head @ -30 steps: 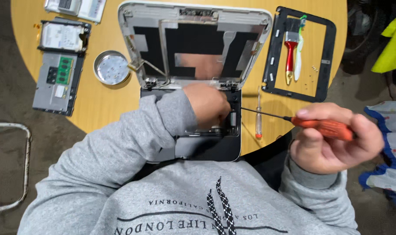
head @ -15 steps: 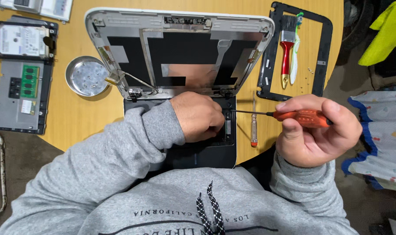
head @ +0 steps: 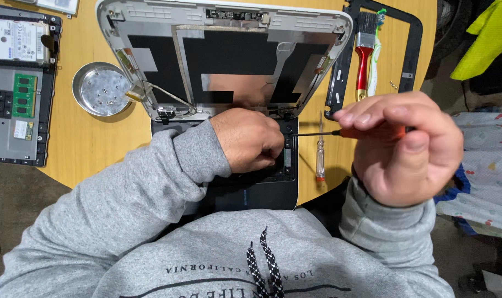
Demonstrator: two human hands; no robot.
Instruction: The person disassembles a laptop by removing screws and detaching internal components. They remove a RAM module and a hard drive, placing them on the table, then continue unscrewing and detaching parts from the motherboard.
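- Your right hand point(head: 402, 146) pinches the orange-handled screwdriver point(head: 339, 133), shaft level, tip at the laptop base point(head: 262, 190) by the hinge.
- Your left hand point(head: 248, 138) presses curled fingers onto the base, steadying it; nothing visibly gripped.
- 1 spare screwdriver point(head: 320, 152) lies beside; metal dish point(head: 100, 89) collects screws.

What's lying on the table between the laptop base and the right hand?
In the head view, a small spare screwdriver with a clear handle lies on the wooden table, between the laptop base and the right hand.
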